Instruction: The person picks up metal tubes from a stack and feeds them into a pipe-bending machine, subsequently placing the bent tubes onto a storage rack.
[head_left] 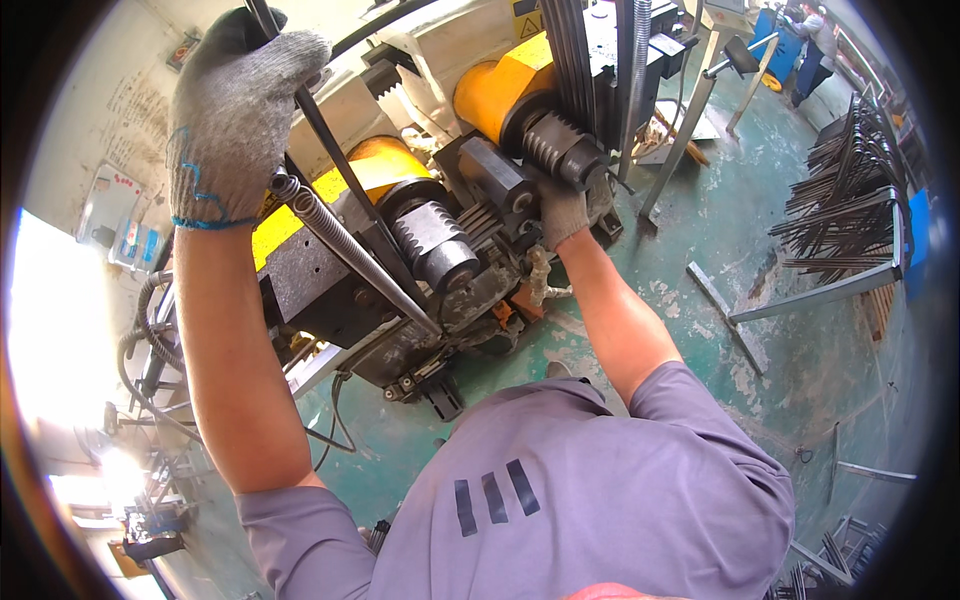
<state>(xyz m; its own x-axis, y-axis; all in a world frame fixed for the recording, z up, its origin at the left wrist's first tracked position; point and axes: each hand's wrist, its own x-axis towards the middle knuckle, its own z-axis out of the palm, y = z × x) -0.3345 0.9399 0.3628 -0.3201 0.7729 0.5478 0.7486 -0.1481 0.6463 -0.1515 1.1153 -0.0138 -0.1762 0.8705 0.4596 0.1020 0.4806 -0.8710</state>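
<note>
My left hand point(235, 110), in a grey knitted glove with a blue cuff edge, is raised at the upper left and closed round a dark metal rod point(345, 160). The rod slants down toward the machine point(310, 265). Beside it runs a coil spring point(335, 240). My right hand point(563, 210), also gloved, reaches in at the machine's right side. It is between a dark hexagonal block point(497, 180) and a ridged cylindrical roller point(560, 150); its fingers are hidden there. Another ridged roller point(432, 243) sits on the left, with a yellow housing point(385, 165) behind it.
A second yellow housing point(500, 90) stands behind the right roller, near upright dark bars point(570, 60). On the right, a metal rack point(820, 295) holds many thin dark rods point(850, 190). A steel leg point(690, 130) stands nearby. Another person point(815, 50) is far off, upper right.
</note>
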